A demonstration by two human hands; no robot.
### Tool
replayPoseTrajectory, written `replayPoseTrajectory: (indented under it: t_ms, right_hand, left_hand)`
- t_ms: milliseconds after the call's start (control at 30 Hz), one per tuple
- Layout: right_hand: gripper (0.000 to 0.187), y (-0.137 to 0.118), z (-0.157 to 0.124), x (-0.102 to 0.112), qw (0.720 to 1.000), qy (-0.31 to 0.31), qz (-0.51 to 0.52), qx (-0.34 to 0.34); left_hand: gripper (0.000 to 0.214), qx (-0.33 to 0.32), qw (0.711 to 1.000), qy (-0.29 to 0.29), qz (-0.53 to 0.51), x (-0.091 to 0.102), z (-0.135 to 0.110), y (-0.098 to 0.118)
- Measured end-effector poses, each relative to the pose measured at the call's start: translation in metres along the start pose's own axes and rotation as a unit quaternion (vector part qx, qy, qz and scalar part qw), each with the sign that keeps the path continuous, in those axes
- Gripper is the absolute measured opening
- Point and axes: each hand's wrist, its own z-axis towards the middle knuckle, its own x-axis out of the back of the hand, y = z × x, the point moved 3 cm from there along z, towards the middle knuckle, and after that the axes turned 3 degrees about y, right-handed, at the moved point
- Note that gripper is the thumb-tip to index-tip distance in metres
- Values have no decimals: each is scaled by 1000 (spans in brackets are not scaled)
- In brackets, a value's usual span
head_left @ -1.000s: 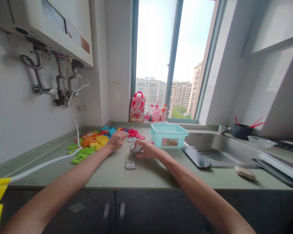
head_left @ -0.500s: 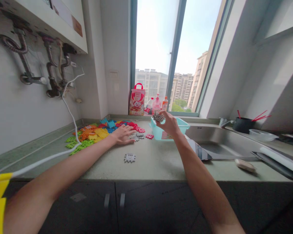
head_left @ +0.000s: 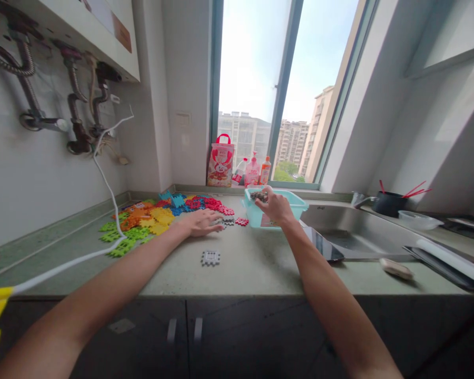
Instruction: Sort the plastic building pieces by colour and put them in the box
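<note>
My right hand (head_left: 277, 205) reaches over the turquoise plastic bin (head_left: 300, 207), its fingers closed on a small stack of grey interlocking puzzle tiles (head_left: 258, 196). Flat on the counter, my left hand (head_left: 203, 222) has its fingers stretched out beside a few grey tiles (head_left: 228, 222). Just right of those lies a red tile (head_left: 242, 222). Nearer the counter's front edge is a single grey tile (head_left: 210, 257). Left of my left hand spreads a pile of tiles, with yellow (head_left: 158, 220), orange (head_left: 132, 223), green (head_left: 132, 241), blue and red pieces.
A white cable (head_left: 75, 258) crosses the left side over the green tiles. A dark flat glossy slab (head_left: 324, 246) leans by the steel sink (head_left: 351, 231). Right of it sits a bar of soap (head_left: 396, 268). Bottles and a pink bag (head_left: 221, 165) stand at the window.
My right hand has lowered slightly with the grey tiles, from above the bin's left rim to within its opening. My left hand stays nearly in place. The view has shifted a little.
</note>
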Motion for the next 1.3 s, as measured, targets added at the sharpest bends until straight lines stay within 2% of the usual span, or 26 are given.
replayPoseTrajectory:
  t_ms: [167,467,633,700,767,833,900,933,1000,1067,1167,1233,1300]
  right_hand:
    - [49,-3,-2,6,999,-21,-26,-22]
    - [59,-3,-3,1,996,-69,-34,-37]
    - [59,-3,-5,-1,996,-82,-29,-32]
    - [52,-4,-4,-1,998,-51,-14,-20]
    - [37,-8,-4,2,999,24,24,23]
    - [28,-18,-6,7,986,102,87,96]
    - [27,-30,-11,7,964,128,160,168]
    - [26,-37,-14,5,955,114,194,193]
    - [28,-51,-22,-6,944,47,239,221]
    - [29,-63,-31,-22,941,-32,244,232]
    - [35,-71,-40,-47,939,-115,221,237]
    - [41,-71,-43,-60,934,-162,218,234]
    - [38,-70,-44,-68,928,-200,217,227]
  left_hand:
    - [70,22,999,36,-5,-9,9,12]
    - [62,26,999,41,-9,-16,14,15]
    - [67,-9,998,18,-56,-16,14,18]
    - [67,-14,998,-4,-65,-16,14,19]
    - [66,-13,997,-9,-70,-14,14,21]
    - [65,-11,997,-2,-74,-10,13,24]
    - [64,-11,997,-2,-80,-7,12,26]
    - [63,-12,996,-4,-85,-5,11,27]
    - [59,-23,994,-9,-106,-1,10,26]
    - [54,-45,989,-11,-142,2,7,23]
    - [52,-68,978,-17,-197,6,3,13]
    - [49,-55,977,-11,-204,7,0,2]
    - [46,-26,983,-2,-179,9,-2,-9]
